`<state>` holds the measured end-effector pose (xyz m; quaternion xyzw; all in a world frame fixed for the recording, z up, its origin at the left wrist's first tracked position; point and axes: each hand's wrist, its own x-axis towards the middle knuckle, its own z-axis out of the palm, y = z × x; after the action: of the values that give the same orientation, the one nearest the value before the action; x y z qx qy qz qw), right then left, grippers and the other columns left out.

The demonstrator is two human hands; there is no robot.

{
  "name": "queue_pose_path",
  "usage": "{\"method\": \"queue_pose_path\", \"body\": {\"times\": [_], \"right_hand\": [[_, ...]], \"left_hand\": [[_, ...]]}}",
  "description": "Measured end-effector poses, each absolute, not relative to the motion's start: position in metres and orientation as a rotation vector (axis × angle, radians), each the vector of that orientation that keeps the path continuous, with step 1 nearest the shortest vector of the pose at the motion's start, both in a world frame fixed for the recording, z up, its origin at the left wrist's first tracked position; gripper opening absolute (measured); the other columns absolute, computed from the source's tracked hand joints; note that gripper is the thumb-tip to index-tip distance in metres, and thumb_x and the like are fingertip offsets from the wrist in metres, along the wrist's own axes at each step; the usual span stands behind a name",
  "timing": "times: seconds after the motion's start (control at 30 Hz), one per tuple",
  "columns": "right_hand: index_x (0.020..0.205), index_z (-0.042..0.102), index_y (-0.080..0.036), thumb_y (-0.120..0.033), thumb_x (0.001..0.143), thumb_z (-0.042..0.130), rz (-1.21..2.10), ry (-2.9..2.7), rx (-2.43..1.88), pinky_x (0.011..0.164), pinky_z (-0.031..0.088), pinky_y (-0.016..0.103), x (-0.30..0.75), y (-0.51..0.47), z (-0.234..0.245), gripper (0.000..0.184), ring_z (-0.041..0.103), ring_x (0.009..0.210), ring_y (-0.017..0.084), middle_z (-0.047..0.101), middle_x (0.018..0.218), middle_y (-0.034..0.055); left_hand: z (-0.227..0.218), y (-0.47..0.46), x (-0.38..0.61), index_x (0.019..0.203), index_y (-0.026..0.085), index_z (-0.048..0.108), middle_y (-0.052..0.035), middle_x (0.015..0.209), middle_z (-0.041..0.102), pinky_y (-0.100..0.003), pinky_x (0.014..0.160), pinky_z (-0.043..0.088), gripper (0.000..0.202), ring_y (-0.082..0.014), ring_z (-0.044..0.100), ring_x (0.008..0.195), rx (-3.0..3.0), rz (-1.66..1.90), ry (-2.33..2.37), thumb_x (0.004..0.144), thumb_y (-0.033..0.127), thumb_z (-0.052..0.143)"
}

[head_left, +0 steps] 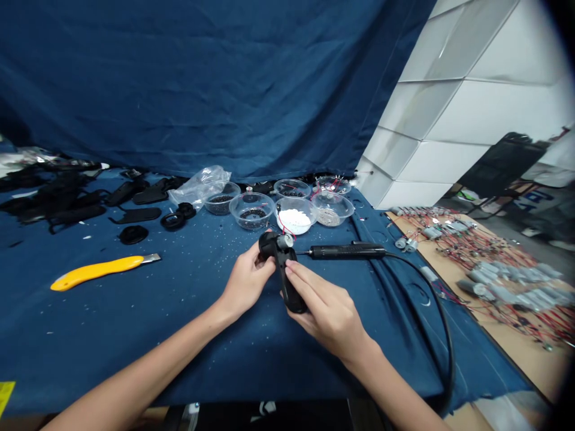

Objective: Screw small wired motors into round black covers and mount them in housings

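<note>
A navy cloth backdrop [179, 78] hangs behind the desk [90, 347], which is covered in matching blue cloth, and a white panelled wall [453, 102] rises at right. Both hands are closed on a black plastic housing [284, 269], held above the desk at centre: the left hand [246, 282] wraps its upper end, and the fingers of the right hand [326, 311] lie across its lower length. A small metal motor [284, 241] sits at the housing's top end, with a thin red wire [284, 226] looping up from that area. A black-handled soldering iron [345, 251] lies just right of the housing, its slim tip pointing at it and nearly touching; its black cord [444, 353] curves across the desk towards the near edge. Directly beyond the hands stand clear plastic bowls, one holding white granules [294, 220] and another dark small parts [252, 214]. A crumpled clear plastic bag [202, 185] sits behind them. Black moulded parts [58, 203] are piled at far left, and a yellow utility knife [96, 272] lies well apart from the hands. At right, a wooden board [503, 317] carries rows of wired motors [507, 275].
</note>
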<state>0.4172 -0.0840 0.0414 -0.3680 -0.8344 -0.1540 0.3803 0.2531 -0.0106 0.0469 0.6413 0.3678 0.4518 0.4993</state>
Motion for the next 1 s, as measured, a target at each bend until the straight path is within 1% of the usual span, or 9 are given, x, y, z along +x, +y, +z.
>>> {"method": "queue_pose_path", "body": {"times": [0.1,0.33,0.47,0.63,0.73,0.87,1.0], "right_hand": [[0.121,0.056,0.000,-0.016,0.082,0.063,-0.374,-2.118,-0.953,0.104,0.049,0.033,0.416,-0.084,0.042,0.043,0.054,0.122,0.023,0.060,0.125,0.0192],[0.123,0.054,-0.001,-0.016,0.083,0.061,-0.336,-2.128,-0.977,0.104,0.048,0.032,0.419,-0.085,0.042,0.044,0.054,0.123,0.022,0.060,0.126,0.0182],[0.124,0.054,-0.004,-0.016,0.082,0.061,-0.337,-2.112,-0.999,0.105,0.048,0.032,0.419,-0.086,0.041,0.045,0.053,0.123,0.022,0.060,0.126,0.0171],[0.127,0.051,-0.005,-0.014,0.082,0.061,-0.294,-2.106,-1.004,0.106,0.046,0.032,0.419,-0.086,0.040,0.047,0.052,0.125,0.021,0.059,0.128,0.0168],[0.130,0.048,-0.006,-0.012,0.082,0.059,-0.206,-2.115,-1.007,0.107,0.045,0.034,0.423,-0.086,0.038,0.049,0.049,0.127,0.020,0.056,0.131,0.0166],[0.133,0.045,-0.010,-0.007,0.085,0.053,-0.040,-2.160,-1.089,0.109,0.043,0.036,0.434,-0.084,0.035,0.049,0.044,0.131,0.019,0.051,0.135,0.0146],[0.132,0.050,-0.015,-0.003,0.088,0.044,-0.034,-2.190,-1.117,0.112,0.040,0.042,0.452,-0.077,0.030,0.045,0.037,0.137,0.019,0.051,0.137,0.0109]], "left_hand": [[0.048,-0.008,0.252,0.127,0.009,0.052,-0.0098,0.124,0.061,-0.032,0.100,0.044,0.050,-0.0205,0.058,0.112,1.566,1.094,0.873,0.080,0.028,0.055],[0.050,-0.005,0.253,0.126,0.009,0.053,-0.0086,0.123,0.062,-0.033,0.101,0.043,0.049,-0.0203,0.057,0.111,1.600,1.051,0.877,0.079,0.024,0.053],[0.049,-0.006,0.255,0.130,0.010,0.050,-0.0084,0.122,0.062,-0.033,0.099,0.044,0.054,-0.0204,0.058,0.110,1.585,1.042,0.881,0.079,0.025,0.053],[0.052,-0.007,0.256,0.129,0.009,0.051,-0.0078,0.120,0.063,-0.034,0.100,0.044,0.052,-0.0206,0.059,0.107,1.661,1.031,0.902,0.080,0.026,0.052],[0.050,-0.008,0.256,0.129,0.010,0.051,-0.0080,0.119,0.063,-0.037,0.102,0.042,0.051,-0.0217,0.058,0.110,1.690,1.020,0.961,0.080,0.027,0.051],[0.040,-0.010,0.254,0.135,0.013,0.038,-0.0116,0.130,0.056,-0.039,0.107,0.040,0.062,-0.0219,0.054,0.120,1.505,1.026,0.943,0.079,0.031,0.060],[0.026,-0.006,0.241,0.129,0.017,0.040,-0.0137,0.137,0.049,-0.039,0.106,0.041,0.067,-0.0223,0.051,0.124,1.394,0.952,0.867,0.071,0.029,0.072]]}}
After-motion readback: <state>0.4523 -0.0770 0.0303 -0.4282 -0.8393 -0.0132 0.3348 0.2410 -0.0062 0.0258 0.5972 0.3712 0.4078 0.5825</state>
